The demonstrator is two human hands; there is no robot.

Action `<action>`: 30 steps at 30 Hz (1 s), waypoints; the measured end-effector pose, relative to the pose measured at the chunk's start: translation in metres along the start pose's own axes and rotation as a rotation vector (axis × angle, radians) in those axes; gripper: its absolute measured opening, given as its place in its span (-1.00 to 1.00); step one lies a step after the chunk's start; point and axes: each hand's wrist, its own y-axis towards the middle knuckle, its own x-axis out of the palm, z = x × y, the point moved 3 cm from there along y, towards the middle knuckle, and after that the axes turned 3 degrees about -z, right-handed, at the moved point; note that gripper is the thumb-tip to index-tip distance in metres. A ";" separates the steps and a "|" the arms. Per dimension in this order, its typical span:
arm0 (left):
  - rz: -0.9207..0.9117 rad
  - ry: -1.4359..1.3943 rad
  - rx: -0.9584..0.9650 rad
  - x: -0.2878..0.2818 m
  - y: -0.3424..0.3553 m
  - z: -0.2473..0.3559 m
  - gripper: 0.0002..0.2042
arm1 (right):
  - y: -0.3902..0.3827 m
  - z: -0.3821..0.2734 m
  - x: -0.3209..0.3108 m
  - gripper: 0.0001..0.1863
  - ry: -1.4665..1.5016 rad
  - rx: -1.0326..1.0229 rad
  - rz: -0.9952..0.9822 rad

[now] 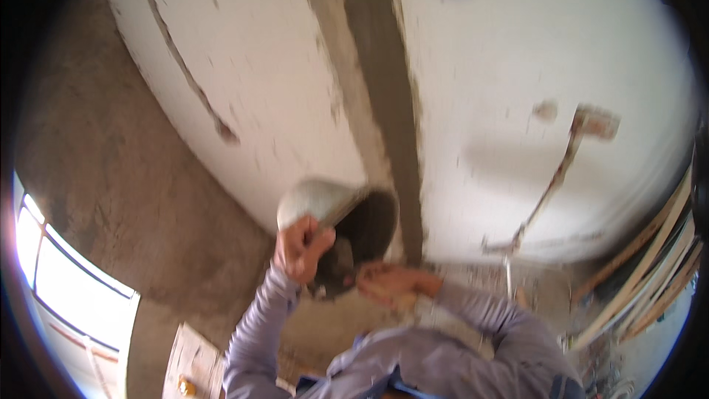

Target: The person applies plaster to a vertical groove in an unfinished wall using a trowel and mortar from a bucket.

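Note:
In front of my chest I hold a pale grey bucket [314,196] tipped on its side, its dark mouth turned to the right. My left hand [301,251] is closed on the rim, fingers wrapped round it. A lump of grey, wet-looking stuff [338,262] shows inside, low in the mouth. My right hand [395,283] is at the lower right edge of the mouth, smeared by motion. Whether it holds anything or touches the bucket I cannot make out.
Ahead stands a white wall [502,44] with a vertical strip of darker grey plaster [384,66] and chased grooves [550,185]. A brown rough wall [140,199] is at left, beside a bright window [77,284]. Long wooden boards [650,258] lean at right. A wooden board [193,362] is low left.

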 end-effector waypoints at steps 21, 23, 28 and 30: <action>0.544 -0.642 -0.090 -0.043 0.054 -0.292 -0.61 | 0.082 -0.112 -0.013 -0.44 0.347 -0.407 0.502; 0.532 -0.565 -0.167 -0.054 0.055 -0.321 -0.59 | 0.096 -0.164 -0.011 -0.45 0.224 -0.576 0.543; 0.551 -0.288 -0.273 -0.077 0.022 -0.426 -0.57 | 0.141 -0.307 0.026 -0.57 -0.356 -1.124 0.703; 0.516 -0.157 -0.450 -0.084 0.008 -0.445 -0.64 | 0.154 -0.355 0.047 -0.57 -0.642 -1.312 0.842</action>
